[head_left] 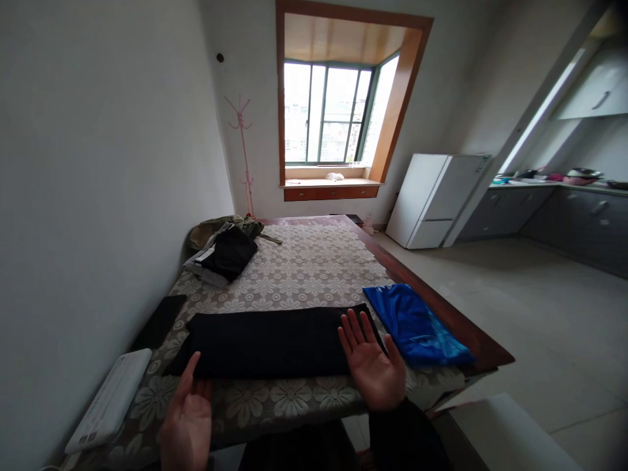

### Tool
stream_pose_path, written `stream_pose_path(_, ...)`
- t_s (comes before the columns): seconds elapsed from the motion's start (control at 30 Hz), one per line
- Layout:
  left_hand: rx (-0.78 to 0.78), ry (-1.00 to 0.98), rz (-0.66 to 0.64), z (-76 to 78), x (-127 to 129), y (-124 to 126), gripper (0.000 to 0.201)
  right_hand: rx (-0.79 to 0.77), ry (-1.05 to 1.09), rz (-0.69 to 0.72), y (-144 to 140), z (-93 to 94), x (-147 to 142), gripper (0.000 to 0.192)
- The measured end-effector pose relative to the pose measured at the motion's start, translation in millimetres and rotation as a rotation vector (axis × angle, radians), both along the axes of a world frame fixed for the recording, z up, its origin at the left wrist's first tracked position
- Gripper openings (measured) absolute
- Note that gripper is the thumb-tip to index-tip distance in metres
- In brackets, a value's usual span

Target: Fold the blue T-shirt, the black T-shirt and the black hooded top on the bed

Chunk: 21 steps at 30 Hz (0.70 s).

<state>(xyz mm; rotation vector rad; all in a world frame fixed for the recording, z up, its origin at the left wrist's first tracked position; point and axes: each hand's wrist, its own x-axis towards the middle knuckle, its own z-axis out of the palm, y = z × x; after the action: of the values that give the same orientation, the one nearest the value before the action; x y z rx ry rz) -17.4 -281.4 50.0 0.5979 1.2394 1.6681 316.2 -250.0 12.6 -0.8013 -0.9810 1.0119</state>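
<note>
A folded black garment (pixel 275 343) lies flat in a long strip across the near part of the table; its kind does not show. My right hand (pixel 373 369) is over the strip's right end, palm up, with the fingers spread and nothing in them. At the lower left, my left hand (pixel 189 415) is by the garment's near left corner, with its thumb raised and fingers apart. Whether its fingertips touch the cloth I cannot tell. Just right of the strip sits a folded blue garment (pixel 415 324) with a shiny surface.
A flower-patterned lace cloth (pixel 314 268) covers the wooden table (pixel 441 314). Towards the back left is a pile of clothes (pixel 230 252). A white packet (pixel 110 399) and a dark flat item (pixel 159 320) lie along the left wall. Beyond stand a coat rack (pixel 241 131) and a fridge (pixel 436 196).
</note>
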Motion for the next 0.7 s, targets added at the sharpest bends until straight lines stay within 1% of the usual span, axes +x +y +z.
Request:
stream_pose_path(0.03, 0.006, 0.03, 0.021, 4.1, -4.2, 1.0, 0.069, -0.03, 0.124, 0.057, -3.2, -3.1, -8.4, 0.065)
stream_pose_path(0.07, 0.01, 0.049, 0.039, 8.6, -8.2, 2.4, 0.069, -0.061, 0.187, 0.099, -5.5, -7.1, -15.6, 0.069)
stream_pose_path(0.17, 0.046, 0.055, 0.075, 21.0, -15.9, 8.4, 0.064, -0.133, 0.229, 0.173, -8.4, -20.5, -29.4, 0.074)
stream_pose_path(0.23, 0.076, 0.06, 0.077, 26.8, -14.2, 13.4, 0.064, -0.155, 0.229, 0.195, -7.9, -27.4, -34.1, 0.075)
stream_pose_path(0.3, 0.096, 0.117, 0.07, 31.4, -4.2, 18.5, 0.064, -0.176, 0.216, 0.207, -5.7, -29.9, -37.7, 0.074)
stream_pose_path(0.33, 0.109, 0.178, 0.06, 34.1, 4.4, 20.9, 0.063, -0.186, 0.194, 0.21, -4.1, -29.3, -39.6, 0.074)
stream_pose_path(0.43, 0.207, 0.483, -0.011, 46.0, 45.3, 25.2, 0.056, -0.204, 0.075, 0.209, 2.2, -21.1, -44.5, 0.075)
stream_pose_path(0.5, 0.291, 0.704, -0.145, 54.6, 81.7, 24.0, 0.054, -0.198, 0.061, 0.218, 6.4, -13.5, -43.8, 0.078)
stream_pose_path(0.57, 0.372, 0.903, -0.355, 58.2, 119.0, 19.3, 0.054, -0.21, 0.156, 0.236, 9.2, -7.2, -36.5, 0.08)
stream_pose_path(0.63, 0.463, 1.077, -0.57, 52.5, 150.3, 11.9, 0.059, -0.272, 0.267, 0.261, 9.4, -4.3, -22.8, 0.08)
stream_pose_path(0.7, 0.545, 1.188, -0.764, 37.7, 170.1, 4.1, 0.062, -0.365, 0.335, 0.289, 7.0, -4.6, -6.6, 0.08)
